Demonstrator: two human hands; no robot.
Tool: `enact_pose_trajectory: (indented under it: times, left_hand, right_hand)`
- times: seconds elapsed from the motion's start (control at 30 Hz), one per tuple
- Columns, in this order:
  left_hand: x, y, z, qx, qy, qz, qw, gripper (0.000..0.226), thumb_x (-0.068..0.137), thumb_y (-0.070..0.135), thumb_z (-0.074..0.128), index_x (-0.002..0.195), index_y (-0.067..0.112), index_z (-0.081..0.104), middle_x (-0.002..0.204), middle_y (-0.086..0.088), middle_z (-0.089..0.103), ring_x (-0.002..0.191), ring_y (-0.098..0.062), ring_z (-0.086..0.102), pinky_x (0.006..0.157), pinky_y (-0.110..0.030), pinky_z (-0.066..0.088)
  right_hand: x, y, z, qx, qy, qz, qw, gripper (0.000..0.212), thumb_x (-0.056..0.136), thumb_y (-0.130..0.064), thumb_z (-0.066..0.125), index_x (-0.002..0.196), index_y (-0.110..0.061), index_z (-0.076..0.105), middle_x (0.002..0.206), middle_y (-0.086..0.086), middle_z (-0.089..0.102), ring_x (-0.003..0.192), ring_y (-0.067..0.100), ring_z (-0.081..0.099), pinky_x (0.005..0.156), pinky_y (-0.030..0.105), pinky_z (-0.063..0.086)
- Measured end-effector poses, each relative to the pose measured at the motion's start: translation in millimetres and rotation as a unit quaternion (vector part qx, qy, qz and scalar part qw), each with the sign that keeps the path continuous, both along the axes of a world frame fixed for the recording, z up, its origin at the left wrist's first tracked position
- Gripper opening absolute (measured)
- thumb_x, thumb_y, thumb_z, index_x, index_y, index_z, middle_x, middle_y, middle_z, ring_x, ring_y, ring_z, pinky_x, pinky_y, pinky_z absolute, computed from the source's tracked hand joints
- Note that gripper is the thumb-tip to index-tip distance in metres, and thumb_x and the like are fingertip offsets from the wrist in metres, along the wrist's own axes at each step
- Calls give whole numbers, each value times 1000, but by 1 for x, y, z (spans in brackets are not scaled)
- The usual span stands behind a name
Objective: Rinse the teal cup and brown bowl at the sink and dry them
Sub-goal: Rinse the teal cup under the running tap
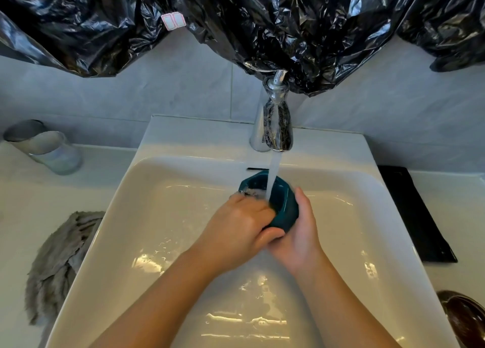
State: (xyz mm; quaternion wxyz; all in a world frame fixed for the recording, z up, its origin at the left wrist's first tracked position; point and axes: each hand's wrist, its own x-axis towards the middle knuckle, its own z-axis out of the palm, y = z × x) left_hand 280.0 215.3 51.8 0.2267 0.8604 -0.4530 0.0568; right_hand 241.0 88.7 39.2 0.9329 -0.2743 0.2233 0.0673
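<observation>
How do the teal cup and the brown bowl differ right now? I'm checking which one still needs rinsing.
The teal cup is held in both hands, left hand and right hand, over the sink; the brown bowl sits untouched on the counter at the right. The cup is tilted under the running water; the bowl is away from the stream. The cup is fully in view; the bowl is cut off by the frame edge.

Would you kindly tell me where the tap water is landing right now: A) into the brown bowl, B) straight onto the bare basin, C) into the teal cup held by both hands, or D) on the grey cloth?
C: the stream from the tap falls into the teal cup, which the left hand and right hand hold over the sink.
</observation>
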Motion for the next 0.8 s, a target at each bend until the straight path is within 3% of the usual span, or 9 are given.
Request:
enact_pose_trajectory:
  times: [0.03,0.1,0.2,0.3,0.37,0.47,0.57,0.67,0.8]
  left_hand:
    - [0,0,-1,-11,1,17,1000,40,92,49,38,78,17,58,74,2,62,67,-18,56,67,-28,42]
    - [-6,-2,3,-107,140,73,982,51,91,53,29,76,13,56,71,-4,61,64,-20,55,59,-34,43]
    - [-9,-8,15,-322,411,145,841,53,99,43,35,87,1,64,79,-20,67,72,-29,64,66,-43,52]
    - [-1,-5,17,-396,483,231,746,52,101,39,30,95,6,70,84,-13,74,80,-24,71,71,-32,58]
    - [4,0,14,-420,505,243,713,50,100,43,32,99,10,70,87,-11,74,85,-26,72,77,-36,59]
    - [0,5,10,-404,538,156,724,35,93,41,51,110,14,64,100,-10,73,96,-25,69,82,-36,57]
    - [-8,3,10,-332,533,46,777,28,87,11,63,114,19,59,100,0,71,94,-14,68,78,-28,57]
    - [-8,-1,10,-291,482,43,825,20,89,13,62,109,17,62,94,-5,70,88,-18,68,77,-35,57]
    - [-12,-14,13,-356,527,102,765,17,96,17,52,111,18,60,98,-3,70,92,-12,69,75,-24,56]
  right_hand:
    - [0,0,1,0,2,-1,1000,66,84,-57,45,122,-8,69,125,19,66,110,31,66,99,43,47]
    - [1,4,0,10,11,7,1000,72,80,-65,45,120,-11,70,119,18,69,104,32,69,90,43,54]
    - [2,12,-2,-27,16,9,999,70,84,-63,44,130,-13,60,121,17,68,107,32,68,88,45,55]
    - [5,14,0,-98,33,8,995,67,79,-60,48,129,-16,60,122,13,69,115,33,64,94,48,52]
    - [9,15,-1,-117,56,8,992,62,84,-60,45,126,-18,61,119,12,71,112,33,65,86,46,56]
    - [14,19,-1,-156,93,-2,983,54,99,-53,37,115,-12,67,99,13,76,96,32,70,73,42,57]
    - [14,20,-1,-140,109,-11,984,47,105,-35,35,95,-6,69,73,14,75,70,29,73,56,37,58]
    - [15,12,-5,-175,84,-33,980,47,101,-28,41,72,-9,72,71,14,69,63,25,70,57,33,56]
    - [14,14,0,-194,46,-54,978,44,94,-47,47,71,-26,79,71,2,74,69,17,71,66,32,51]
